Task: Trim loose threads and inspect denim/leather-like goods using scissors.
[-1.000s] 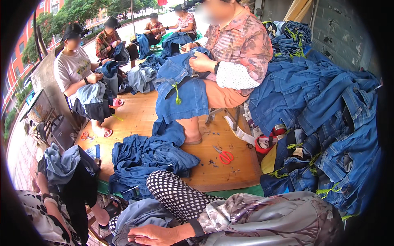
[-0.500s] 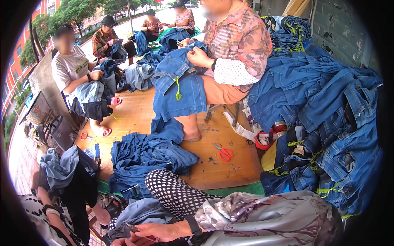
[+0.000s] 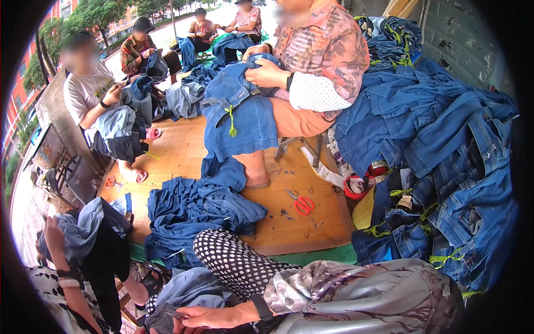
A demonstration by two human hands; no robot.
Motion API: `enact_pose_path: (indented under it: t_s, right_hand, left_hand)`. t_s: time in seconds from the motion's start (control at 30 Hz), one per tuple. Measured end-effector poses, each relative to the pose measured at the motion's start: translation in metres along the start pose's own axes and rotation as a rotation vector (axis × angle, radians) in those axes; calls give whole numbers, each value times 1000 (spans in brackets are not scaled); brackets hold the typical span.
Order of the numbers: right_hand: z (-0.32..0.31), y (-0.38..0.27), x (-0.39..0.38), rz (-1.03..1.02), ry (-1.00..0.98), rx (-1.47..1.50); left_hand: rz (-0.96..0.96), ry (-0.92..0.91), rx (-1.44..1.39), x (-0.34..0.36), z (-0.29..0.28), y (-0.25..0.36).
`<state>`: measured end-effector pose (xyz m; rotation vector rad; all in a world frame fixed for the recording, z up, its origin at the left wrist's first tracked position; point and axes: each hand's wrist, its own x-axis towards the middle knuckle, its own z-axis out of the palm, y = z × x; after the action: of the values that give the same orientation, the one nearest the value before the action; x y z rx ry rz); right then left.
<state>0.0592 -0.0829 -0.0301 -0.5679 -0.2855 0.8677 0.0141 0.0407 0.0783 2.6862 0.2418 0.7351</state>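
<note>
A light blue-grey denim garment (image 3: 197,290) lies bunched over my lap, its darker grey side turned up near my hands. My right hand (image 3: 214,316), with a black watch band at the wrist, is closed on small metal snips (image 3: 179,315), whose tip lies against the cloth. Only a little of my left hand (image 3: 144,329) shows at the lower edge, its fingers gripping the garment. The rest of it is cut off or covered by cloth.
A heap of blue denim (image 3: 194,214) lies ahead on the wooden board (image 3: 311,231), beside red-handled scissors (image 3: 303,205). Piled jeans (image 3: 434,133) with yellow-green ties fill the right side. A co-worker (image 3: 322,61) sits opposite with denim; another person's arm (image 3: 72,289) is close on my left.
My hands have shifted slightly at the garment, and less of my left hand shows. The person close on the left has raised a hand. The view has shifted a little.
</note>
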Motion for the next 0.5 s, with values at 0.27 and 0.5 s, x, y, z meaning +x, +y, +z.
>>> enact_pose_path:
  t_s: [0.27, 0.5]
  right_hand:
    - [1, 2, -3, -32, 26, 53]
    - [0, 3, -5, -21, 104, 141]
  left_hand:
    - [65, 73, -34, 12, 4, 9]
    - [51, -18, 1, 21, 8, 26]
